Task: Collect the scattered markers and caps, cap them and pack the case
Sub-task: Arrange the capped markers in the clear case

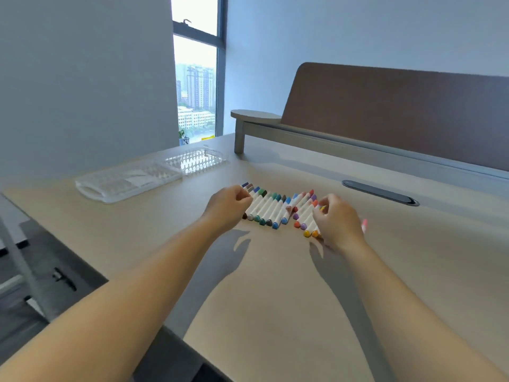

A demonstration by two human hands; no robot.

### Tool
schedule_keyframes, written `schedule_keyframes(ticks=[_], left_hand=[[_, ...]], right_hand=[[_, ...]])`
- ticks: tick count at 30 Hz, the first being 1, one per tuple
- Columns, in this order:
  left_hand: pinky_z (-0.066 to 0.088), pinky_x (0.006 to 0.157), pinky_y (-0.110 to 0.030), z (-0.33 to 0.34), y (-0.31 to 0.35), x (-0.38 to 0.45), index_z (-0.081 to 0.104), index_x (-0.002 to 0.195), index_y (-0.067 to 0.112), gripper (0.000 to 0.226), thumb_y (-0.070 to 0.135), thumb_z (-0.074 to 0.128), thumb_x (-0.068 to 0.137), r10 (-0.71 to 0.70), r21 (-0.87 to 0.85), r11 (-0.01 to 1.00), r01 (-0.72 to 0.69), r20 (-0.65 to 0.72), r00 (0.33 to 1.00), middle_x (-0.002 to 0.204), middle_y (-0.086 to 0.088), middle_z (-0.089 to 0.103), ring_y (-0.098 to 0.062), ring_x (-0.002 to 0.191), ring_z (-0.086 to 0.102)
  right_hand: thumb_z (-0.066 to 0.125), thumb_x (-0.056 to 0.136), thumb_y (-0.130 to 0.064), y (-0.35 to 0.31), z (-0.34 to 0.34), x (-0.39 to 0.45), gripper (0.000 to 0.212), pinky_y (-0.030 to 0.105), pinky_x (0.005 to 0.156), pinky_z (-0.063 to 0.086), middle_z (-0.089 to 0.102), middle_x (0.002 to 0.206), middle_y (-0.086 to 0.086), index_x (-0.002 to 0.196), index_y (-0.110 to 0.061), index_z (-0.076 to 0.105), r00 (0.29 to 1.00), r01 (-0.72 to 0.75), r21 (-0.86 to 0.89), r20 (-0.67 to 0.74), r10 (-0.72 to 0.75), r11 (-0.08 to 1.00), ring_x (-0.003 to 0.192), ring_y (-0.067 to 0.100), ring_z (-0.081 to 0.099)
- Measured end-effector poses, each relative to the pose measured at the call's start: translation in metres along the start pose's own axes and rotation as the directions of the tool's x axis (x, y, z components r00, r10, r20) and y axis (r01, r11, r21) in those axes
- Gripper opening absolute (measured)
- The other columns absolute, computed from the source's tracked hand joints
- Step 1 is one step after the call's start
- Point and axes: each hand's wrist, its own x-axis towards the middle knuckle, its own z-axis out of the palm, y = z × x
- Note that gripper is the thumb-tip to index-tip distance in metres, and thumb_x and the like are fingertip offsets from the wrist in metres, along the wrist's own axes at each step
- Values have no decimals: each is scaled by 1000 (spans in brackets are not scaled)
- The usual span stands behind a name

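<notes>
Your curled hands, left (228,206) and right (337,220), are flanking the markers (271,209); the case (129,181) is lying open, far-left, nearer your left.

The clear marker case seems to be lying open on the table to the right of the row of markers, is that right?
Not quite: the head view shows the clear marker case lying open on the table to the left of the row of markers, not the right.

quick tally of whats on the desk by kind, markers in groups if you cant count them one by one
Groups of markers lying side by side: 2, a left group and a right group; single markers too tightly packed to count
Pink marker apart, past the right hand: 1
Clear case, open and empty: 1
Hands on the markers: 2, with the left hand
Total: 6
</notes>
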Motion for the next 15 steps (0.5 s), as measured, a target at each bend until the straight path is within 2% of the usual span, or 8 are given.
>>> schedule_keyframes(ticks=[4,7,11,13,15], left_hand=[[36,78,-24,-55,-37,-2,59,110,6,24,18,44,95,1,86,996,8,-99,995,108,-5,60,-14,90,49],[38,84,-25,-90,-68,8,58,114,5,26,17,46,94,-29,146,988,54,-171,985,117,-8,60,-19,100,52],[36,100,-34,-109,-116,40,54,120,6,31,17,50,91,-72,287,949,133,-212,975,128,-11,53,-26,120,47],[34,103,-37,-107,-134,60,51,124,8,35,20,50,91,-102,373,912,169,-194,976,132,-11,49,-28,123,42],[33,102,-37,-104,-146,81,48,126,11,36,24,49,92,-122,460,867,193,-180,976,132,-10,47,-28,123,39]], right_hand=[[46,93,-15,-59,27,-2,26,27,77,39,60,115,12,114,-5,56,980,165,62,98,-171,984,100,25,56],[46,93,-15,-97,48,8,25,22,75,36,60,116,11,114,-5,57,959,235,76,143,-244,969,99,22,56],[47,92,-13,-132,87,42,25,26,82,40,60,118,11,113,-6,59,938,270,84,203,-282,959,102,24,57],[47,92,-13,-145,111,63,26,28,87,40,60,119,10,113,-7,59,930,275,94,227,-289,957,105,26,57],[47,92,-12,-157,135,86,27,25,84,38,60,121,11,115,-6,59,921,276,107,254,-294,955,107,26,56]])
